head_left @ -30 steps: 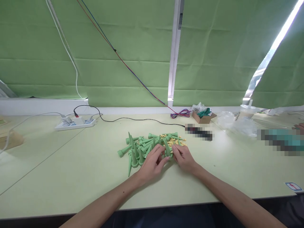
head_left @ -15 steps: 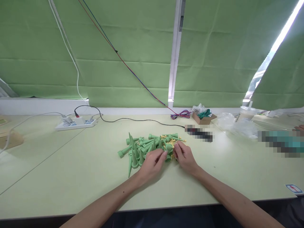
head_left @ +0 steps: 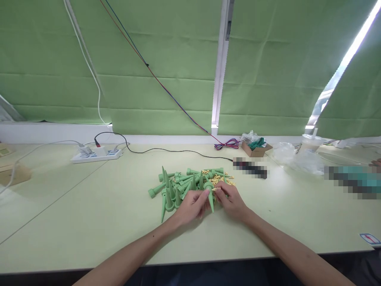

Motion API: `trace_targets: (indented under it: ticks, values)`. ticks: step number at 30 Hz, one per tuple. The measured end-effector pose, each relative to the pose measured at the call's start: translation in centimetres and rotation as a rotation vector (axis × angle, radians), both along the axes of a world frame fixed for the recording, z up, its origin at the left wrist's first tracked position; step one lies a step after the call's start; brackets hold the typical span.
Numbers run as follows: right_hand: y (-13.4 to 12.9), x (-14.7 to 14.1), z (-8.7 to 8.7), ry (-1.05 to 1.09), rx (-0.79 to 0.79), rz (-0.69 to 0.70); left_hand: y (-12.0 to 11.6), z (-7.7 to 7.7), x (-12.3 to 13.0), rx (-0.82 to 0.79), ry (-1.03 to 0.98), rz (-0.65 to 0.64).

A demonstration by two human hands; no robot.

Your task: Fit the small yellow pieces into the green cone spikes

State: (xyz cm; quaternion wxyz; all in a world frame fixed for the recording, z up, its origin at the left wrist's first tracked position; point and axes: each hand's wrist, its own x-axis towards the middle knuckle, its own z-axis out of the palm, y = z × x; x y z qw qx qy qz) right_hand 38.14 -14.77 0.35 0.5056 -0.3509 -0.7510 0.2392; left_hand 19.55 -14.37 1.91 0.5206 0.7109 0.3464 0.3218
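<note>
A pile of green plastic cones and spikes (head_left: 170,194) lies at the middle of the pale table, some upright and some on their sides. My left hand (head_left: 193,204) is closed on one green spike (head_left: 210,197), whose capped end is up and whose tip points down toward the table's front edge. Just right of it, my right hand (head_left: 231,200) pinches a small yellow piece (head_left: 216,189) close to the cap. More small yellow pieces (head_left: 229,180) lie behind my right hand, among and beside the green parts.
A white power strip (head_left: 97,155) stands at the back left. Toward the back right are a small cardboard box (head_left: 256,150), a plastic bag (head_left: 308,162) and a lidded cup (head_left: 311,142). A black cable (head_left: 172,150) crosses behind the pile. Another person's hand (head_left: 376,163) shows at the right edge.
The green spike in my left hand has turned so its tip points down toward me. A yellow piece now shows between my right fingertips, and my right hand has shifted slightly down.
</note>
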Motion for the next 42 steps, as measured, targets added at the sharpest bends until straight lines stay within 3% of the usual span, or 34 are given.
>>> trace_targets:
  ticks: [7,20,31,35,42]
  values:
    - [0.0,0.0,0.0,0.010,-0.023,0.046,0.1,0.0,0.0,0.079,0.068,-0.018]
    - [-0.1,0.0,0.1,-0.036,-0.059,0.008,-0.2,0.8,0.0,0.295,0.184,-0.007]
    - [0.0,-0.2,0.0,0.008,-0.047,0.000,-0.1,-0.5,-0.1,0.515,0.207,0.057]
    - [0.0,-0.3,-0.1,0.005,-0.036,-0.013,0.1,-0.9,0.0,0.518,0.205,0.106]
    - [-0.1,-0.1,-0.3,0.073,-0.019,-0.071,-0.1,-0.2,0.3,0.335,0.071,0.113]
